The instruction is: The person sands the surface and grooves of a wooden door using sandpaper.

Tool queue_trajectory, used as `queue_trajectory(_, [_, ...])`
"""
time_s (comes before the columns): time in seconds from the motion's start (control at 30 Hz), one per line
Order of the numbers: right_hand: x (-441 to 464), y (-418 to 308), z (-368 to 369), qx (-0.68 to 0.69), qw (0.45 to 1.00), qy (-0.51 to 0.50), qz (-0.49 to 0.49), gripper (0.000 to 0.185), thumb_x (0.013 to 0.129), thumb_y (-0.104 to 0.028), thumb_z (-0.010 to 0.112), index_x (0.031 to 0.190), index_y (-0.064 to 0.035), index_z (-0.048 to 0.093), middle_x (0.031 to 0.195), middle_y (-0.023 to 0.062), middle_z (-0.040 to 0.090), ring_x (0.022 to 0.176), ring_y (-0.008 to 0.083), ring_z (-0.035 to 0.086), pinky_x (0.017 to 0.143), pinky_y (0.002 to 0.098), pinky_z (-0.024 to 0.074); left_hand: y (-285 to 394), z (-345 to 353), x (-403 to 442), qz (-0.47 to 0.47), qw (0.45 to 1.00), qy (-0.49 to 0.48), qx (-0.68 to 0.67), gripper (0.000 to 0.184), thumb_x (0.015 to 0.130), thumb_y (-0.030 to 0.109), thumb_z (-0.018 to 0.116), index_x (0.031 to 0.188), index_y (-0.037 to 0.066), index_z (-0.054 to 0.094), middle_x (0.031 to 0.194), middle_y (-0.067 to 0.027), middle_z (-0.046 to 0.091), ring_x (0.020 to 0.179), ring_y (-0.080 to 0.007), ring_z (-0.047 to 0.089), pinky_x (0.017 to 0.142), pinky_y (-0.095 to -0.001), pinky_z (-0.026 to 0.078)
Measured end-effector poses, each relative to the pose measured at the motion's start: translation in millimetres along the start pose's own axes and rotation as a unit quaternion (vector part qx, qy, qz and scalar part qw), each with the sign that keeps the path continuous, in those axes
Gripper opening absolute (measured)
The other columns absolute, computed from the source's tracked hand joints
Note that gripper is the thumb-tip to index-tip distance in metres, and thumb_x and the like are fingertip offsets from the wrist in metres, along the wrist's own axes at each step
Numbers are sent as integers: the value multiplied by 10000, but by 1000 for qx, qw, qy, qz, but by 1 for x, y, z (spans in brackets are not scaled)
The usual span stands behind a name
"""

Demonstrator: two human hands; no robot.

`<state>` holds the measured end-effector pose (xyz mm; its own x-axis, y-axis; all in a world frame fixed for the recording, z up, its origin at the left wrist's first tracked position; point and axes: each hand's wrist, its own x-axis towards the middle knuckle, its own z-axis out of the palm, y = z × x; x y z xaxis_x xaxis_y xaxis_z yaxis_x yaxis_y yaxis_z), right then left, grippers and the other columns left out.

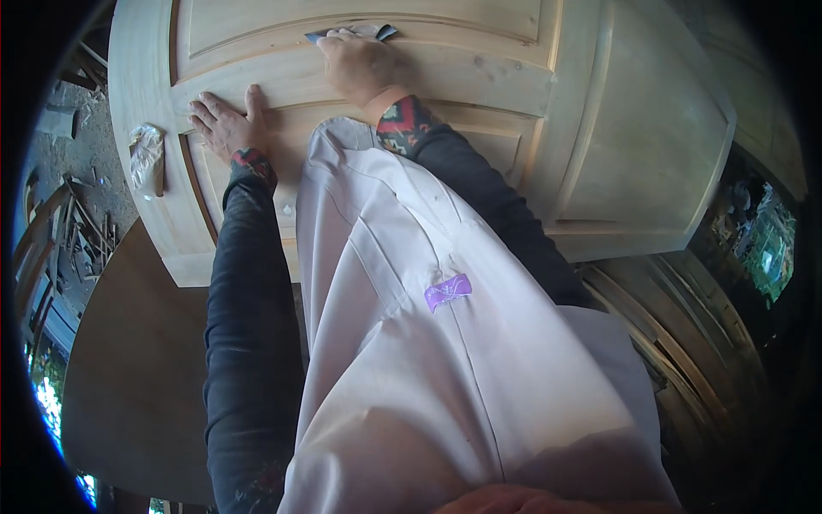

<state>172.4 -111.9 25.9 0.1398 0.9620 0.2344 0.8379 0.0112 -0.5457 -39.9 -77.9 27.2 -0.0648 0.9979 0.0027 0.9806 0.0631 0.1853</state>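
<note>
A pale, panelled wooden door (492,73) lies spread out in front of the person, under both hands, which are apart; the right hand (360,65) is closed over a thin, dark, bent sheet (385,32), against the curved rail below the upper panel; the left hand (228,125) rests flat on the wood, fingers spread; a crumpled, clear plastic bag (147,163) lies near the door's left edge.

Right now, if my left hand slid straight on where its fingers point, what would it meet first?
Your left hand would probably meet the left border of the wooden door first; the plastic bundle looks off to the side. Depth is hard to judge.
</note>
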Motion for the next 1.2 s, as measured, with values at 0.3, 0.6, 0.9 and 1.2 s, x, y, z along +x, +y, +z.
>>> queue_trajectory(0.3, [-90, 153, -122, -130, 975, 83, 160, 213, 843, -90, 533, 946, -100, 719, 859, 146, 688, 728, 309, 673, 637, 378, 532, -1, 1, -1, 6, 1000, -9, 18, 891, 866, 635, 467, 1487, 46, 219, 1558, -200, 133, 1443, -368, 98, 1153, -507, 110])
queue_trajectory(0.6, [-25, -30, 23, -73, 994, 86, 6, 247, 853, -123, 508, 1056, -74, 641, 1126, 123, 652, 1095, 261, 605, 942, 354, 476, -4, -4, 1, 72, 994, -76, -26, 843, 892, 584, 460, 1498, 61, 194, 1575, -170, 87, 1456, -341, 62, 1143, -550, 82])
queue_trajectory(0.9, [-82, 27, -35, -134, 919, 166, 331, 336, 822, -8, 424, 1132, 1, 555, 1140, 196, 582, 1068, 370, 539, 902, 442, 457, 1, -8, 4, 61, 990, -119, -47, 917, 856, 587, 500, 1501, 38, 149, 1574, -182, 67, 1453, -363, 27, 1138, -567, 57])
queue_trajectory(1.2, [-109, 55, -70, -163, 956, 135, 203, 350, 845, 15, 502, 1173, -33, 612, 1217, 211, 591, 1174, 342, 545, 1015, 396, 436, 0, -9, 2, 53, 991, -122, -30, 912, 856, 574, 500, 1495, 22, 157, 1569, -203, 62, 1452, -373, 29, 1143, -553, 75])
